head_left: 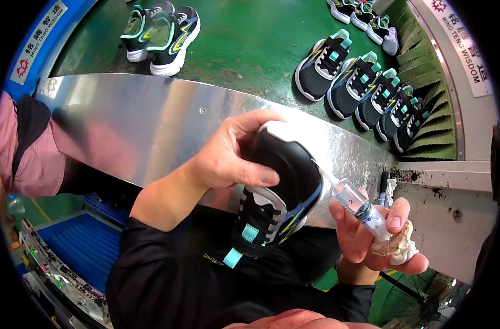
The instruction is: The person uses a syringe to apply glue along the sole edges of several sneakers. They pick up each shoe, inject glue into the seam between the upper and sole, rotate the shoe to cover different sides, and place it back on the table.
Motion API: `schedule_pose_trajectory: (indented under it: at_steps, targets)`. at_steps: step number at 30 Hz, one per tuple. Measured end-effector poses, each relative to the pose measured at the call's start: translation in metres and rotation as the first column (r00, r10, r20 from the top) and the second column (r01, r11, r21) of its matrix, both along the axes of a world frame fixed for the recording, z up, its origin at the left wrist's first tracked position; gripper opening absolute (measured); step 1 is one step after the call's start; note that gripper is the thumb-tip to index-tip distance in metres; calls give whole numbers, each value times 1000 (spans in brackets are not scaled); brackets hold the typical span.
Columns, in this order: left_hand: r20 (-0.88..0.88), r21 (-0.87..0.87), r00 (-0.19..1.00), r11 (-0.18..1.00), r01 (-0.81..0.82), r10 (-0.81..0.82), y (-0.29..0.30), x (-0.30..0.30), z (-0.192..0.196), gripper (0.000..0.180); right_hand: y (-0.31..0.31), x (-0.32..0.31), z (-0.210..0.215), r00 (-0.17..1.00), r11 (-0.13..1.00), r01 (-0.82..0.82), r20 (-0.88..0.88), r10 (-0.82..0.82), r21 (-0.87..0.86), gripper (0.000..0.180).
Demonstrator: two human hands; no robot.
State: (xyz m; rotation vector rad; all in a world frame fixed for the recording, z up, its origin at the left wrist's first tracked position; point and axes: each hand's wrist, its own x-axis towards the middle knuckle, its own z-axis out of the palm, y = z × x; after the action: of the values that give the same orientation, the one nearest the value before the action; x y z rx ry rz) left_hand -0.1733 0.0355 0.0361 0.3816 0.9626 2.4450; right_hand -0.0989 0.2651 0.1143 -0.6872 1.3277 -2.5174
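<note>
A black sneaker point(288, 170) with a white sole, teal tabs and yellow-green accents is held up in front of me, toe pointing away and heel tab towards me. My left hand point(228, 153) is closed around its toe end, thumb on the black upper. On its right side, my right hand point(353, 236) grips a clear syringe point(362, 211) between the fingers. The syringe's white tip meets or nearly touches the shoe's sole edge; exact contact is hard to tell. A crumpled whitish wad point(399, 248) is also in my right hand, beside the syringe's lower end.
Beyond a metal ledge point(151, 109), a green conveyor surface point(244, 49) carries a pair of sneakers point(176, 41) at left and a row of sneakers point(343, 88) at right. Green strips point(434, 109) hang at a machine opening. Someone in pink point(41, 159) stands left, near a blue tray point(85, 247).
</note>
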Motion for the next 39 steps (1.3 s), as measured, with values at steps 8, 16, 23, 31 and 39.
schedule_pose_trajectory:
  at_steps: [8,16,23,31,39]
  targets:
    - [-92,-9,996,1000,21,-22,0,2,5,67,-4,-7,6,998,995,-67,22,65,80,59]
    - [-85,-47,996,999,7,-11,-1,3,8,68,-3,-5,4,1000,996,-13,4,13,83,66]
    - [-33,-48,998,997,-52,51,1,1,4,70,9,3,-2,999,994,24,24,-27,110,64]
    - [-78,41,996,998,-43,46,-2,-9,-10,68,24,19,-26,998,994,41,44,-46,104,63]
    - [-15,-1,998,998,-62,62,1,-16,-19,60,31,25,-50,999,994,42,31,-45,99,65]
